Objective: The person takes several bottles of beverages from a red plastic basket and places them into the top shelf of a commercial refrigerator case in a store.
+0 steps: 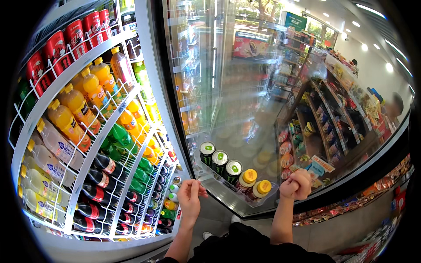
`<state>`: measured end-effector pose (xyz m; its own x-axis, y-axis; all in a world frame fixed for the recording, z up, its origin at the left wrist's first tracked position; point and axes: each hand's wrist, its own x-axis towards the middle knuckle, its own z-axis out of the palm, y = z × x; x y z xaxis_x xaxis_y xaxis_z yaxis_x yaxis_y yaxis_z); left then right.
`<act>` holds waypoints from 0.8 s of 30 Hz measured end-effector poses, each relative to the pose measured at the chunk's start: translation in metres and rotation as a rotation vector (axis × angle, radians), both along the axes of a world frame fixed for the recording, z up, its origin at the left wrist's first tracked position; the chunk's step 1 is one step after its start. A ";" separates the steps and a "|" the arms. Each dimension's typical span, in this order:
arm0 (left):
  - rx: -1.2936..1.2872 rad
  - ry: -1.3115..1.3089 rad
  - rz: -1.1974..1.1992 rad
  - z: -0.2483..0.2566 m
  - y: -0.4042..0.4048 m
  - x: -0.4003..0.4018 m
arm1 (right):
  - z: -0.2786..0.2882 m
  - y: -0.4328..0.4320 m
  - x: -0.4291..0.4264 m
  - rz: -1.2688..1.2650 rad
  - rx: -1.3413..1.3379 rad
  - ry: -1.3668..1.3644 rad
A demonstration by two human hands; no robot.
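My left hand (190, 199) hangs in front of the cooler's door opening, fingers loosely bent and nothing visible in it. My right hand (296, 185) is curled into a loose fist near the right end of a clear plastic door tray (251, 203); I see nothing in it. The tray sits low on the inner side of the open glass door (230, 115). Three black Monster cans (219, 163) with green tabs stand in it, beside two dark bottles with yellow caps (255, 184).
On my left the lit drinks cooler has white wire shelves (88, 157) with red cans (55, 49), orange juice bottles (70, 121) and cola bottles (95, 210). The door's black frame (335, 194) curves along the right. Snack shelves (324, 115) show through the glass, with a person (393, 107) beyond.
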<state>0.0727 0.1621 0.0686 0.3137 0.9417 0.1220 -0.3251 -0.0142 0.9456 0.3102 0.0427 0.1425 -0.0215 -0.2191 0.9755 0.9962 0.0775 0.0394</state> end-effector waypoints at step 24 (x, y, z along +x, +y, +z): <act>-0.158 0.150 0.007 -0.044 -0.221 0.070 | 0.009 -0.174 0.088 1.001 0.171 0.531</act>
<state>0.1423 -0.0586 0.0242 0.3104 0.9476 -0.0751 -0.1813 0.1366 0.9739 0.3981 -0.1311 0.1517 0.6434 -0.0364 0.7647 0.3842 0.8793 -0.2814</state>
